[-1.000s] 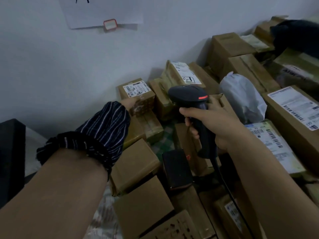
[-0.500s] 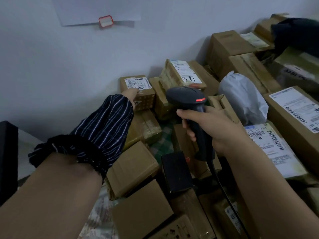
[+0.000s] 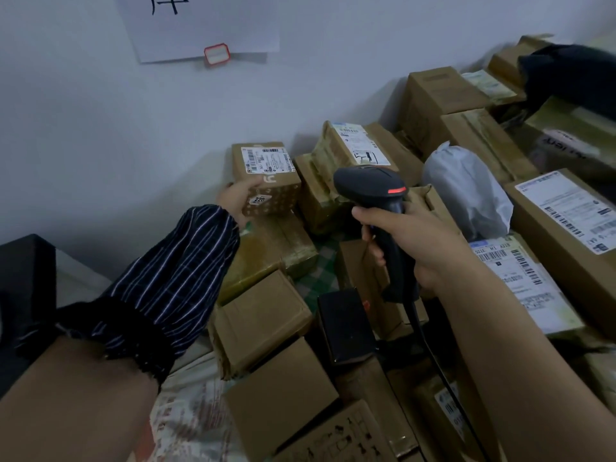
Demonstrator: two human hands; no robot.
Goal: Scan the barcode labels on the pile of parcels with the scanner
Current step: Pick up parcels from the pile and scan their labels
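Observation:
A pile of brown cardboard parcels fills the lower right of the view against a pale wall. My left hand (image 3: pixel 238 199), in a striped sleeve cover, grips the left side of a small brown box (image 3: pixel 273 191) at the back by the wall; its white barcode label (image 3: pixel 267 159) faces up. My right hand (image 3: pixel 420 241) holds a black corded scanner (image 3: pixel 373 191) by its handle, head pointing toward the back parcels, a red strip on its top. The scanner hangs to the right of the small box, apart from it.
A tilted taped parcel with a label (image 3: pixel 361 145) sits behind the scanner. A grey plastic bag parcel (image 3: pixel 466 191) lies right of it. Larger labelled boxes (image 3: pixel 566 211) line the right side. A dark box (image 3: pixel 346 328) lies below the scanner. A paper sheet (image 3: pixel 206 28) hangs on the wall.
My left hand has reached further along the small box and tipped it, so its label faces up more. The scanner has stayed almost in place.

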